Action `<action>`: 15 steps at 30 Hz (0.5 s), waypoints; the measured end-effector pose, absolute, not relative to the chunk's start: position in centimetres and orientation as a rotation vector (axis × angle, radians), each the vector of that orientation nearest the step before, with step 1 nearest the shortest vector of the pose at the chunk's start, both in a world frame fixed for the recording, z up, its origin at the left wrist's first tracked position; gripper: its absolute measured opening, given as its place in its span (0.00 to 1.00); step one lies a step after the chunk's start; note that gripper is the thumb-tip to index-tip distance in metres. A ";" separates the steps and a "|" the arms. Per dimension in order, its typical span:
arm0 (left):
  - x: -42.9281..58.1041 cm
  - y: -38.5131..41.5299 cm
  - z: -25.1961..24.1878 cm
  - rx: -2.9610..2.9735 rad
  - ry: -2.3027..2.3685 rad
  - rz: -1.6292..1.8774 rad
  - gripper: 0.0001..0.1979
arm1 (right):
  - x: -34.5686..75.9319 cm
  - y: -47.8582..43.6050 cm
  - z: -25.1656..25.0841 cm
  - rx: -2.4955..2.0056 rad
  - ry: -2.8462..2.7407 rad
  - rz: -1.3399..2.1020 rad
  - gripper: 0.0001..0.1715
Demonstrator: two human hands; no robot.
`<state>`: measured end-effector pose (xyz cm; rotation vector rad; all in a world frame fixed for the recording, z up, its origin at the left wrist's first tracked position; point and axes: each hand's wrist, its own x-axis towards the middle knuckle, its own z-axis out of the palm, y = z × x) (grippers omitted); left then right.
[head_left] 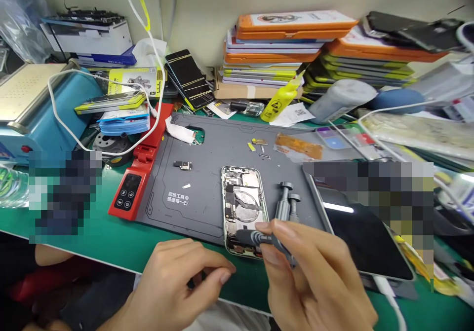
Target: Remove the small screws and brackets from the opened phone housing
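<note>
An opened phone lies on the grey repair mat, its inner parts bare and a round coil showing in the middle. My right hand pinches a dark grey screwdriver between thumb and fingers, its blunt end over the phone's lower part. I cannot see its bit. Two more grey screwdrivers lie right of the phone, partly behind that hand. My left hand is closed, thumb and forefinger together near the phone's lower left corner, with nothing visible in it.
Small loose parts, among them a metal module, lie on the mat. A red control unit borders its left side; a tablet lies right with a white cable. Orange boxes, a yellow bottle and a blue machine stand behind.
</note>
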<state>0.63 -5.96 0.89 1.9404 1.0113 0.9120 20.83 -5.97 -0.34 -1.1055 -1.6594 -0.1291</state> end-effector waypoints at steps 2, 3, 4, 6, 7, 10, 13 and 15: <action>0.7 -6.0 0.9 1.945 1.009 0.914 0.10 | 20.8 -6.0 -0.3 -1.082 -1.670 -0.106 0.45; 0.7 -6.0 0.9 1.946 1.011 0.913 0.09 | 20.8 -6.0 -0.3 -1.061 -1.674 -0.087 0.45; 0.7 -5.9 0.8 1.950 1.013 0.911 0.09 | 20.9 -5.9 -0.3 -1.038 -1.677 -0.062 0.46; 0.7 -5.9 0.8 1.956 1.013 0.916 0.09 | 20.9 -5.9 -0.4 -1.013 -1.676 -0.017 0.46; 0.8 -5.9 0.8 1.957 1.013 0.920 0.10 | 20.9 -5.8 -0.4 -1.008 -1.677 -0.006 0.46; 0.8 -5.9 0.8 1.958 1.017 0.928 0.10 | 20.9 -5.7 -0.6 -1.003 -1.690 -0.006 0.47; 0.9 -6.0 0.7 1.959 1.031 0.918 0.10 | 20.8 -5.7 -0.7 -1.001 -1.677 -0.028 0.47; 0.9 -6.0 0.7 1.963 1.037 0.913 0.11 | 20.9 -5.8 -0.8 -1.010 -1.674 -0.019 0.46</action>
